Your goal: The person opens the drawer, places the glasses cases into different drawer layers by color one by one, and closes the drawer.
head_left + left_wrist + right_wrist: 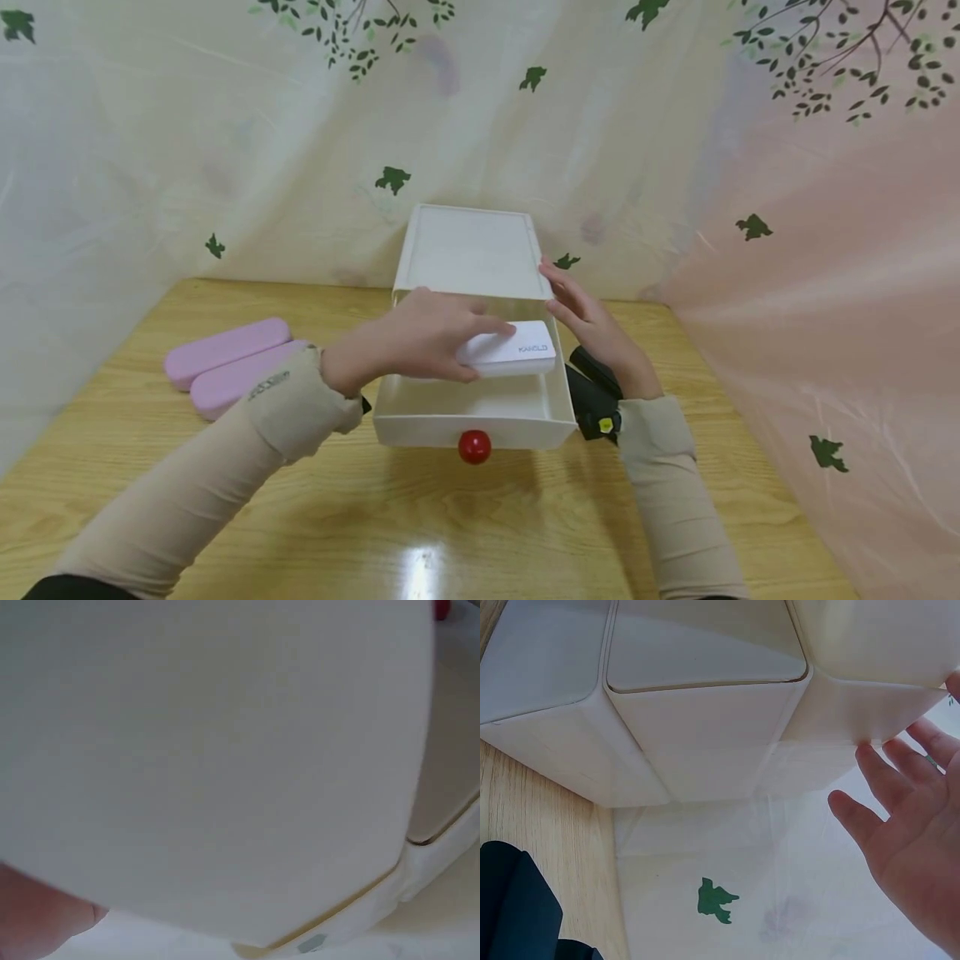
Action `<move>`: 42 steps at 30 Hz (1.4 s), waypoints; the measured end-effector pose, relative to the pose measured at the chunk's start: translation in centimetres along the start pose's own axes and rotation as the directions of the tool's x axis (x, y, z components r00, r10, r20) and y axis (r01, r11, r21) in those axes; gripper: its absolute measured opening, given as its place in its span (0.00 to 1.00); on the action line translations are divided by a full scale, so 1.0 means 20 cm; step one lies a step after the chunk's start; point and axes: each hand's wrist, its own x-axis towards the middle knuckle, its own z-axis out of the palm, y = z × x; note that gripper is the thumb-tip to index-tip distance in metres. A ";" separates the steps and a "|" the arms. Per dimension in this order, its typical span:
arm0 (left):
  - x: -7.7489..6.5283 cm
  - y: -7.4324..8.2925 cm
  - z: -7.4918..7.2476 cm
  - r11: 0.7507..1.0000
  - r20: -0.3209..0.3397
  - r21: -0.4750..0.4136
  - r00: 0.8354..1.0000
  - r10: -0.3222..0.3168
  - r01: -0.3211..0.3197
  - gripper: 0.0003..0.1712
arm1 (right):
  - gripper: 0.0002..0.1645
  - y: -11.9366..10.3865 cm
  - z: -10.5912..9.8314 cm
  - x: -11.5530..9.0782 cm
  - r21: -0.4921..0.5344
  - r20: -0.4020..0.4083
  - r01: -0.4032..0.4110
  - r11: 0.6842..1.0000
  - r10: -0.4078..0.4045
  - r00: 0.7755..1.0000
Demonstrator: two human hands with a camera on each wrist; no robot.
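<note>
My left hand [423, 337] grips a white box [525, 350] with small dark lettering on it, thumb and fingers about its left end. The box is held level over a pulled-out white drawer [435, 429] with a red round knob [475, 447]. Behind the drawer stands its white cabinet [468, 250]. Beside the cabinet's right side is my right hand [600, 333], fingers extended; in the right wrist view its fingertips touch the cabinet wall [705, 720]. A pale surface [217, 750] fills most of the left wrist view.
Two lavender oblong cases [228, 354] lie on the wooden table [300, 533] at left. Right of the drawer is a black object [592, 400] with a yellow mark, partly behind the right wrist. A leaf-patterned curtain [300, 150] hangs behind the cabinet and along the sides.
</note>
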 end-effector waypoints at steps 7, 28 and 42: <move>0.02 -0.02 0.04 0.999 0.042 -0.010 0.999 -0.030 0.031 0.32 | 0.32 0.01 0.00 0.00 0.005 -0.005 0.005 1.000 -0.005 1.000; 0.09 -0.04 0.14 0.991 0.063 0.024 0.989 -0.130 0.129 0.34 | 0.32 0.02 0.00 0.00 0.030 -0.012 0.035 0.999 -0.034 0.999; 0.10 -0.04 0.16 0.984 0.029 0.094 0.988 -0.154 0.150 0.31 | 0.32 0.03 0.00 0.00 0.042 -0.014 0.042 0.998 -0.041 0.999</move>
